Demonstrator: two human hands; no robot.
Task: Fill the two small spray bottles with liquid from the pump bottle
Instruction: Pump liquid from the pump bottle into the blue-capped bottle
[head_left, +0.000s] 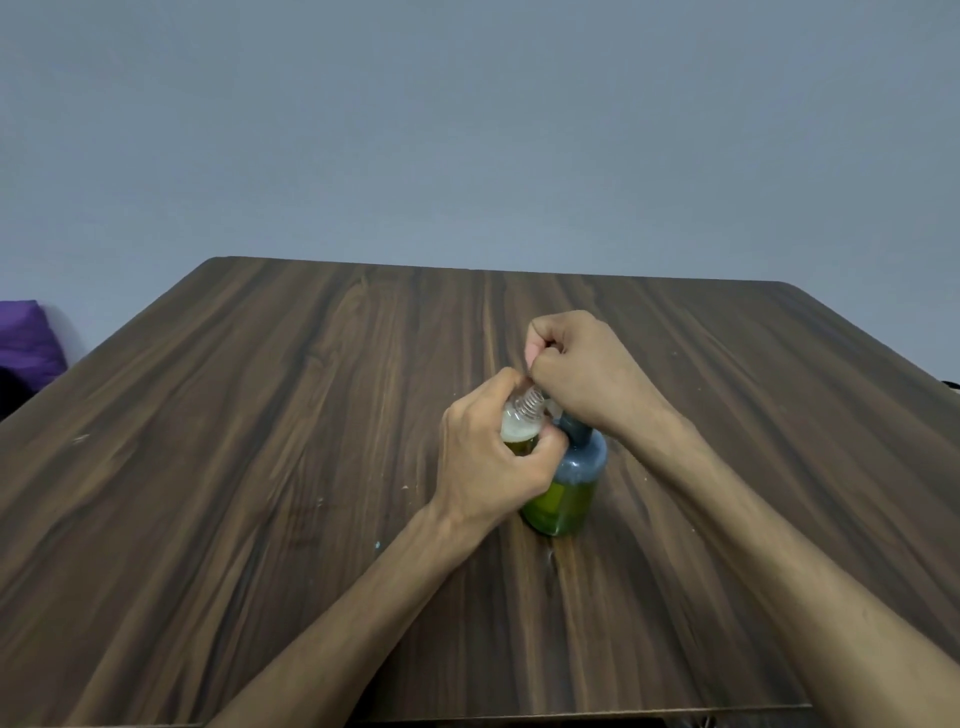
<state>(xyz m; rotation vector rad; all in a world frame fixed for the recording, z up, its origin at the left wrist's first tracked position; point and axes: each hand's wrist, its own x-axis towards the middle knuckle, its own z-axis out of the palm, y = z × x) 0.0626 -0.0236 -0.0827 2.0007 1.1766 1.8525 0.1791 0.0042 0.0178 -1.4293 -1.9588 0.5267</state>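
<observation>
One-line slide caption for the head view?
Left hand holds small spray bottle at pump bottle while right hand presses the pump.

A dark wood-grain table (260, 467) is filling the near and middle ground, its far edge running across below a plain grey-blue wall (467, 130). Soft, even light is falling over both. At the far left, a purple cushion-like object (26, 338) is showing beside the table edge.
</observation>
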